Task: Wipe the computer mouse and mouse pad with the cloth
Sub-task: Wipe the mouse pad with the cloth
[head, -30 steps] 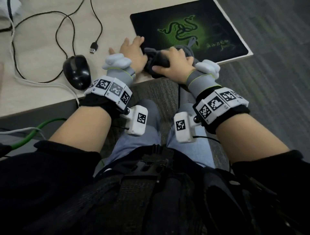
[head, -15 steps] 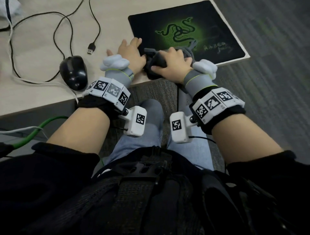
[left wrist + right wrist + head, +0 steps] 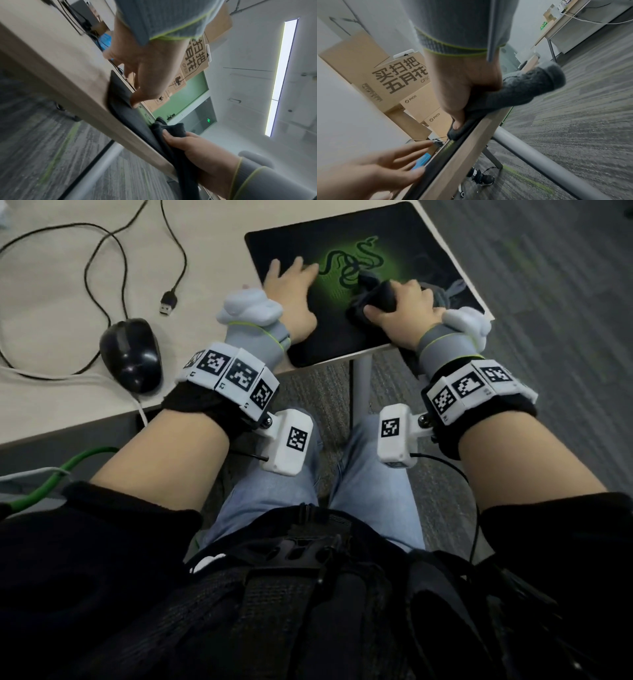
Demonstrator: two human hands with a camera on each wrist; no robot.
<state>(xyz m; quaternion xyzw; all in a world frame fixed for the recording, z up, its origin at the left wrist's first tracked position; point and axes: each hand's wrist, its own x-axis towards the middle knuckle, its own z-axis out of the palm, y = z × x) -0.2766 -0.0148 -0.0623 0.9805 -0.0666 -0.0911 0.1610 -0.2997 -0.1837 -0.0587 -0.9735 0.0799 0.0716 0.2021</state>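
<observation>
Now up on the Razer mouse pad (image 3: pixel 346 285) from its near edge: left hand (image 3: pixel 291 292) flat with straight fingers to pin it, right hand (image 3: pixel 404 306) gripping the bunched grey cloth (image 3: pixel 373 296) mid-pad, so wiping underway; computer mouse (image 3: pixel 132 354) waiting on the table (image 3: pixel 51 302).

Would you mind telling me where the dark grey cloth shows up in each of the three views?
Head: the dark grey cloth is upper right, bunched in the right hand on the black mouse pad with the green snake logo.
Left wrist: lower centre, pinched by that hand.
Right wrist: centre right, bulging out of the fist.
Shared landmark: the pale wooden desk edge.
</observation>
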